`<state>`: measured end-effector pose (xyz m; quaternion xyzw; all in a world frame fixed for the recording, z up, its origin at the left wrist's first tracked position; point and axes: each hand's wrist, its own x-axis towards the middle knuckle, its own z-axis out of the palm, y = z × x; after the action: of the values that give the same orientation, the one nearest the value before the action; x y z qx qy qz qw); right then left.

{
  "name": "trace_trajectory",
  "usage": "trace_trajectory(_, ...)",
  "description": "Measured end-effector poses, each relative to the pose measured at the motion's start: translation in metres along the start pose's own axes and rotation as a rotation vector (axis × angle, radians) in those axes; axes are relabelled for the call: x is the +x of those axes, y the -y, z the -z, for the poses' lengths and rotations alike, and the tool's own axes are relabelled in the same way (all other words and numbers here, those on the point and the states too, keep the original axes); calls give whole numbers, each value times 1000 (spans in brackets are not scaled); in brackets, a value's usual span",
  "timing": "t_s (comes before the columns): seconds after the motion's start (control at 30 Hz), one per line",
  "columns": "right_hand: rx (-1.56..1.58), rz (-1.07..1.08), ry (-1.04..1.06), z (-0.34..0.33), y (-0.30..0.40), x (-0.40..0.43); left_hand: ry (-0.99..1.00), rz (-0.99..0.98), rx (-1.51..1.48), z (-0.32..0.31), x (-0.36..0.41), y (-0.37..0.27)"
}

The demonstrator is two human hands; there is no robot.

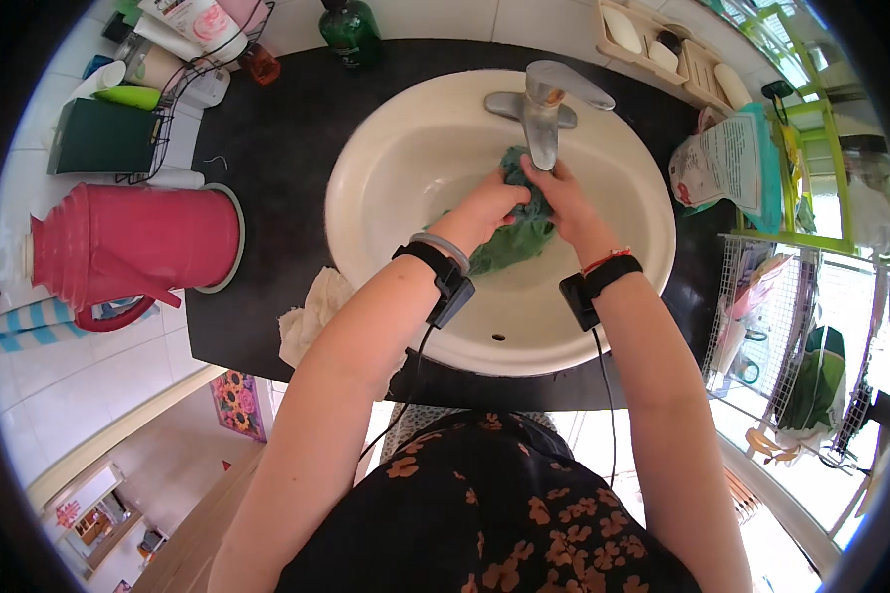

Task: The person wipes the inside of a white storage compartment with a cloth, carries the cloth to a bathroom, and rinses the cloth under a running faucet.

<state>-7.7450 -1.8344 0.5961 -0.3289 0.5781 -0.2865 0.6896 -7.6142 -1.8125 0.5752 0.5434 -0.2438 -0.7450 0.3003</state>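
A wet green cloth (515, 241) hangs down into the cream washbasin (393, 185), its upper part bunched between my hands under the spout of the metal faucet (541, 126). My left hand (491, 204) grips the bunch from the left with curled fingers. From the right, my right hand (562, 194) holds the same cloth, its thumb near the spout tip. The lower part of the cloth spreads over the bowl's bottom, partly hidden behind my left wrist. Whether water is running cannot be told.
A pink thermos jug (141, 237) and a wire rack of toiletries (167, 126) are left. A cream rag (315, 315) lies at the basin's left edge. A green bottle (350, 33) stands behind; soap trays (645, 44) and a pouch (727, 167) are right.
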Motion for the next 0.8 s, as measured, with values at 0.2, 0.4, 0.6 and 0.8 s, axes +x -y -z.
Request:
trace_trajectory(0.2,224,-84,-151,11,-19,19,-99,-105,-77,-12,-6,1)
trace_trajectory(0.4,614,-136,-51,-12,-23,11,58,80,-427,-8,-4,8)
trace_trajectory(0.6,76,7,-408,5,-37,24,-346,-93,-469,-14,6,10)
trace_trajectory(0.8,172,-92,-166,1,-24,15,18,-112,-689,-15,16,13)
